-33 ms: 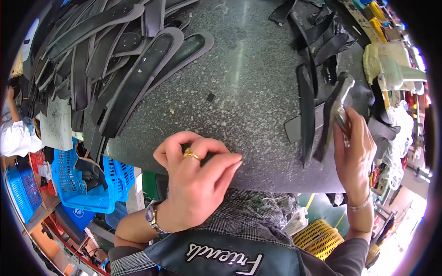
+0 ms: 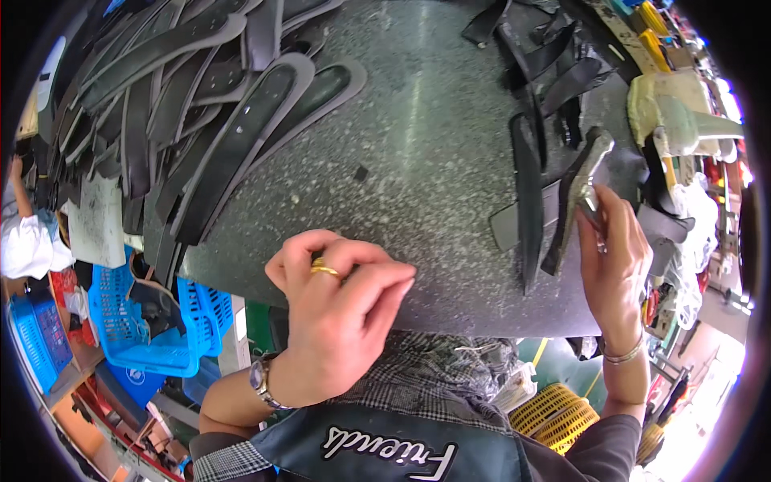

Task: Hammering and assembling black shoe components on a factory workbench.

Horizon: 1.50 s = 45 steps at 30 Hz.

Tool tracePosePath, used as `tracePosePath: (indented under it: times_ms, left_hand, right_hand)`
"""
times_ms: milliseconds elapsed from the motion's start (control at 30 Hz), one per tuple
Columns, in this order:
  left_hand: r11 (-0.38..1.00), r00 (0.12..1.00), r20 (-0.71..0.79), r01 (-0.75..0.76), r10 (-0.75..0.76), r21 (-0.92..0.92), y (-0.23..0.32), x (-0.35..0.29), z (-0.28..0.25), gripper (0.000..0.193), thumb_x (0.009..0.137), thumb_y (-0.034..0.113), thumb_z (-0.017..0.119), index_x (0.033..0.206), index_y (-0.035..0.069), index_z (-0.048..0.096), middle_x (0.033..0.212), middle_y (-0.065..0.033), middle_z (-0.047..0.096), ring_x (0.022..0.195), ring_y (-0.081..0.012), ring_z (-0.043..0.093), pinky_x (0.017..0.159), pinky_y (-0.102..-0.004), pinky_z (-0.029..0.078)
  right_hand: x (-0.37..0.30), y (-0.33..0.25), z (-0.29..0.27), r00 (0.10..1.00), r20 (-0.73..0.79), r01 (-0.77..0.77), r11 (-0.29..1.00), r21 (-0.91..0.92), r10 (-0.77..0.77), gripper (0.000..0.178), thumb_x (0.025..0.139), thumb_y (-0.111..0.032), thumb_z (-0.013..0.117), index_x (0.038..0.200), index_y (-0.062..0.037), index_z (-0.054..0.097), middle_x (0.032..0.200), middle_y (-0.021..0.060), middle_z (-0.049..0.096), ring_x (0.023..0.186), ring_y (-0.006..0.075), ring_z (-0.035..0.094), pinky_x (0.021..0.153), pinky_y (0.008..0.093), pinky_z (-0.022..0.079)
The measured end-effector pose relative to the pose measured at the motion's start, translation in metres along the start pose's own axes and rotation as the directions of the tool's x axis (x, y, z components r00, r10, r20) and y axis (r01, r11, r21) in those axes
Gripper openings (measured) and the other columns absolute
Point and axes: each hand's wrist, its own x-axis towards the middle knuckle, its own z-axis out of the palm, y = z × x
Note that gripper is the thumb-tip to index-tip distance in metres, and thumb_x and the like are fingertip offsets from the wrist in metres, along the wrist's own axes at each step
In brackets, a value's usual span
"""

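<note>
My left hand (image 2: 337,313) hovers over the near edge of the dark speckled table (image 2: 434,217). Its thumb and fingers are bent and pressed together in a pinch, and nothing shows at their tips. At the right, my right hand (image 2: 617,273) is closed around a shiny silver metal tool (image 2: 593,201); its exact kind is partly hidden by the fingers. Right beside the tool is a curved dark strip (image 2: 569,213); whether the hand also grips it, I cannot tell. Another black strip (image 2: 527,201) lies further left, over a flat grey piece (image 2: 506,226).
A large heap of black padded strips with grey edges (image 2: 241,128) covers the table's far left. More black strips (image 2: 554,72) lie at the far right. Below the table's left edge is a blue plastic basket (image 2: 152,357); a yellow basket (image 2: 554,418) stands low by my right arm.
The whole view has shifted very slightly, so the table things sit a little further left. Both hands keep nearly the same pose and hold.
</note>
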Motion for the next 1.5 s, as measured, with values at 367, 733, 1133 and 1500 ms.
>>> tracePosePath:
  times_ms: [367,733,1133,1500]
  left_hand:
    - [0.971,0.971,0.027,-0.238,0.237,0.024,0.006,0.130,0.055,0.047,0.074,0.027,0.083,0.110,0.005,0.063,0.104,-0.0129,0.058,0.104,-0.0317,0.046,0.088,-0.0468,0.032]
    - [0.776,0.981,0.189,0.151,-0.042,-0.613,0.052,0.098,0.026,0.021,0.080,-0.003,0.077,0.094,-0.001,0.062,0.086,-0.0030,0.067,0.077,-0.0057,0.062,0.069,-0.0202,0.052]
    - [0.682,0.991,0.105,0.134,-0.084,-0.719,0.046,0.045,0.009,0.013,0.084,-0.001,0.071,0.097,-0.004,0.068,0.081,-0.0097,0.072,0.071,-0.0100,0.068,0.066,-0.0241,0.053]
    - [0.274,0.907,0.344,0.405,-0.244,-0.872,0.036,0.025,-0.004,0.016,0.086,-0.005,0.069,0.101,-0.007,0.066,0.089,-0.0049,0.067,0.078,-0.0074,0.063,0.069,-0.0191,0.050]
  right_hand:
    - [-0.007,0.027,0.001,0.999,0.035,0.003,0.999,-0.035,-0.002,0.035,0.078,-0.008,0.073,0.110,-0.0020,0.062,0.096,0.0129,0.060,0.094,0.0328,0.057,0.080,0.0421,0.048]
    - [0.019,-0.027,-0.011,0.945,-0.323,0.225,0.828,0.513,-0.056,0.029,0.073,0.000,0.079,0.100,-0.0001,0.069,0.086,0.0115,0.067,0.070,0.0257,0.064,0.061,0.0339,0.052]
    - [0.020,-0.054,-0.015,0.934,-0.295,0.338,0.764,0.549,-0.201,0.027,0.070,0.000,0.077,0.095,0.0014,0.068,0.081,0.0091,0.064,0.067,0.0234,0.064,0.053,0.0317,0.052]
    - [0.019,-0.064,-0.013,0.997,0.071,-0.040,0.497,0.867,-0.043,0.018,0.074,0.005,0.072,0.092,0.0029,0.071,0.076,0.0134,0.068,0.064,0.0228,0.068,0.058,0.0292,0.054]
